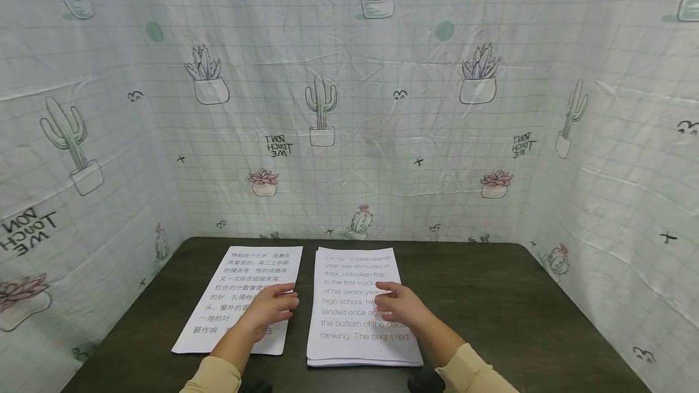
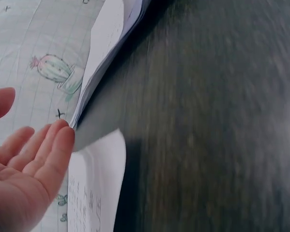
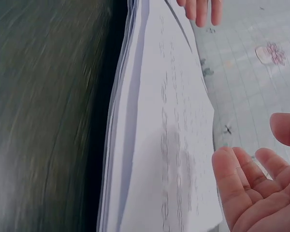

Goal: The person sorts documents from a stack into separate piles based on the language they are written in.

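Observation:
Two sets of paper lie side by side on a dark table (image 1: pixel 491 308). A single sheet of Chinese text (image 1: pixel 235 284) is on the left, and a stack of sheets with English text (image 1: pixel 355 335) is on the right. My left hand (image 1: pixel 275 307) hovers palm down over the right edge of the single sheet with its fingers relaxed. My right hand (image 1: pixel 401 307) is spread over the middle of the stack. The left wrist view shows the open left palm (image 2: pixel 24 169) beside the sheet (image 2: pixel 96 188). In the right wrist view, the open right hand (image 3: pixel 251 188) lies close over the stack (image 3: pixel 159 121).
A white cloth printed with cacti (image 1: pixel 349 108) walls in the table at the back and on both sides. Bare dark tabletop lies to the right of the stack and to the left of the single sheet.

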The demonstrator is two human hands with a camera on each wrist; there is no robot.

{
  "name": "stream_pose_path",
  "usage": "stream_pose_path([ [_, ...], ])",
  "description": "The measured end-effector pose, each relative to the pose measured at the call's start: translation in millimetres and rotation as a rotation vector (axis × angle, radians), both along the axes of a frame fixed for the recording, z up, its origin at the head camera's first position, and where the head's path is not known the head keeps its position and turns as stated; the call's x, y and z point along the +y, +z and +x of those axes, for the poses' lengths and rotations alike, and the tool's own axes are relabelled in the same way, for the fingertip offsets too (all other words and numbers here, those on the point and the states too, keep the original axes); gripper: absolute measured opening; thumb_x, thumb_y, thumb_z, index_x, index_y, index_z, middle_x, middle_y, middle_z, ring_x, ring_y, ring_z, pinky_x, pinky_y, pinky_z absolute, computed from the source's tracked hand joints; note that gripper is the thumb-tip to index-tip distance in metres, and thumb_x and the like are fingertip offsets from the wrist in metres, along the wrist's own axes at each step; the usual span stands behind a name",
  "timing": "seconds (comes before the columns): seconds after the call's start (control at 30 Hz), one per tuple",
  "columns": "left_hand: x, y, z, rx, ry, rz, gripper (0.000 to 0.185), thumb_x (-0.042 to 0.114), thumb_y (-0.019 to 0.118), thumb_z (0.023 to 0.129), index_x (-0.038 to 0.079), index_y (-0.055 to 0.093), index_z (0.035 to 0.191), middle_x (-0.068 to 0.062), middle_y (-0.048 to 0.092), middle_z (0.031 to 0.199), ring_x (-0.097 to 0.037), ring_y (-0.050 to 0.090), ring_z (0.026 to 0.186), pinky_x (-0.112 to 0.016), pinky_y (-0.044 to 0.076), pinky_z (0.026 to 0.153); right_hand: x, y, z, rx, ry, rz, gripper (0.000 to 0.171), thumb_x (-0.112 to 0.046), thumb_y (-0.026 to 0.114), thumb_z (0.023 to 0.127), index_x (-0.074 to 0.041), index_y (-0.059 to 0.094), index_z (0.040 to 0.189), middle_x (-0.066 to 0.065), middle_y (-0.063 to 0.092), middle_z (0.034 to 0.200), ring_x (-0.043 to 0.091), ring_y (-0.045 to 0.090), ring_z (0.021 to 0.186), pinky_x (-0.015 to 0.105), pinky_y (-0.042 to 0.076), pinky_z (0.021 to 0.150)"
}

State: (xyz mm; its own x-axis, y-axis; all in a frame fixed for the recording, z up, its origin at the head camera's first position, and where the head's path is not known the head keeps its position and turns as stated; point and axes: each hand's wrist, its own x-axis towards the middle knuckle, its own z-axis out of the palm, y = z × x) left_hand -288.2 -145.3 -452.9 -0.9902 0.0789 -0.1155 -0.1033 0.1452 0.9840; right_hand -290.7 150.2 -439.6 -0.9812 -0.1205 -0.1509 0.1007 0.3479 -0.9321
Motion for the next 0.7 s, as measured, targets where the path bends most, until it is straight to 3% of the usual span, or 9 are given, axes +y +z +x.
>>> stream_pose_path([
  [0.2,11,0.8,-1.7,-0.043,-0.003,-0.043,0.053,0.004,0.062,0.088,-0.013,0.046,0.136,-0.034,0.053,0.133,-0.04,0.061,0.116,-0.048,0.055,0.093,21,-2.6,1.0,0.015,-0.046,0.018,0.047,-0.011,0.06,0.094,0.006,0.05,0.136,0.021,0.064,0.118,0.027,0.067,0.098,0.044,0.059,0.084],
  [0.7,23,-6.3,-5.7,-0.093,-0.056,-0.076,0.056,0.005,0.062,0.088,-0.015,0.043,0.137,-0.035,0.053,0.132,-0.034,0.063,0.11,-0.044,0.056,0.091,64,-10.6,3.8,0.001,-0.108,0.055,0.046,-0.01,0.056,0.095,0.01,0.048,0.136,0.032,0.055,0.133,0.038,0.064,0.108,0.045,0.058,0.085],
])
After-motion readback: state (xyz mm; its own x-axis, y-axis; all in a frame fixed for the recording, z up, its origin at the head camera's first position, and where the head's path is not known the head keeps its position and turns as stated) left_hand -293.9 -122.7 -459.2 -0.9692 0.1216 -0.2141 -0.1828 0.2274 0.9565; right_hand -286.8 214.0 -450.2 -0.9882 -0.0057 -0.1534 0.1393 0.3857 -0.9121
